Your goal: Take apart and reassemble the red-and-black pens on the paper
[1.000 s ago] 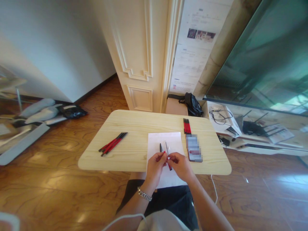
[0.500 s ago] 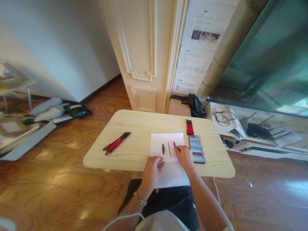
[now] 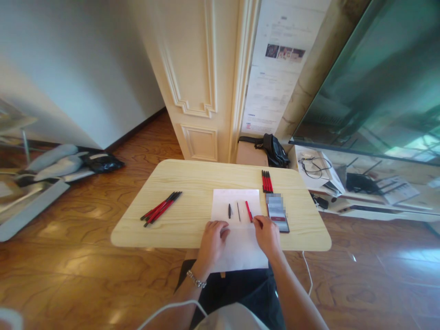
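"Head view: what is nearest?"

"The left hand rests over the left edge of the white paper, thumb and fingers apart in a loose curve, nothing seen in it. The right hand has its fingertips at the near end of a red barrel; whether they pinch it or only touch it, I can't tell."

"Where do the pieces lie?"

"On the far part of the paper, side by side: a black piece at left, a thin dark rod in the middle, the red barrel at right."

"How would you handle this step?"

"It looks like laying pieces in a row. I'd release the barrel gently so it won't roll, and keep the left hand light, since the paper overhangs the near edge and a tug could shift everything."

"Anything in the way?"

"The phone, just right of the right hand; a wide swing might knock it. Farther along the table, a loose bundle of pens lies well to the left and a neat row of pens just beyond the phone. Past the table, a black bag blocks nothing."
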A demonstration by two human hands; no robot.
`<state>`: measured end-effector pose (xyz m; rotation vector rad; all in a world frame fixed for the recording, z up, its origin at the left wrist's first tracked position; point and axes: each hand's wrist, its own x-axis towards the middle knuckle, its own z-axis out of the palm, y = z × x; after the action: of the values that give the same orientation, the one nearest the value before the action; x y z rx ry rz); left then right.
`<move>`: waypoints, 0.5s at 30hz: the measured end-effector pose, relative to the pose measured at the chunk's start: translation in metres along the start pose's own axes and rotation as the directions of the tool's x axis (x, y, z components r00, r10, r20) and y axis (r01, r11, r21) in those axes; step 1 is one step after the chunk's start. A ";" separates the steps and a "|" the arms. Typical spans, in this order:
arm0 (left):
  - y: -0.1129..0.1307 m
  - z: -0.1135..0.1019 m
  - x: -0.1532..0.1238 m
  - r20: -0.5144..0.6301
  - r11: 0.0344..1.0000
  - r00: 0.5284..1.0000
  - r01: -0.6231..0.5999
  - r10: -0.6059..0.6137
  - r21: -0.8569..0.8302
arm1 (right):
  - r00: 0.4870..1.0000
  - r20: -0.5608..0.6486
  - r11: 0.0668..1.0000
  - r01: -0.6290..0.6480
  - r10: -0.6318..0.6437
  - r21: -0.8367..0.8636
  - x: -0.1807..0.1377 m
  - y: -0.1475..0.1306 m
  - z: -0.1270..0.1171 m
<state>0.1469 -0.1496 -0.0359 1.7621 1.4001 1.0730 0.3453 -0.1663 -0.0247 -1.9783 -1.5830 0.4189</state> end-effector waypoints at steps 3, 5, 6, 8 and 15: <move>0.006 -0.004 -0.004 -0.032 0.996 0.997 0.069 -0.071 -0.063 | 1.000 -0.004 1.000 -0.020 0.020 -0.013 0.005 0.005 0.000; 0.009 -0.007 -0.009 -0.037 0.983 0.988 0.144 -0.149 -0.111 | 0.999 0.006 0.999 -0.034 0.034 -0.037 0.015 0.005 0.001; 0.010 -0.008 -0.012 -0.036 0.977 0.983 0.176 -0.181 -0.123 | 0.999 0.013 0.998 -0.038 0.038 -0.051 0.021 0.005 0.003; 0.009 -0.009 -0.017 -0.029 0.968 0.976 0.209 -0.215 -0.135 | 0.999 0.032 0.996 -0.030 0.033 -0.083 0.034 0.002 0.008; 0.009 -0.008 -0.021 -0.011 0.934 0.966 0.247 -0.258 -0.258 | 0.994 0.093 0.977 -0.035 0.055 -0.211 0.058 -0.010 0.021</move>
<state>0.1418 -0.1721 -0.0289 1.3419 1.4012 1.1013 0.3401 -0.1043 -0.0293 -2.1845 -1.7064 0.3860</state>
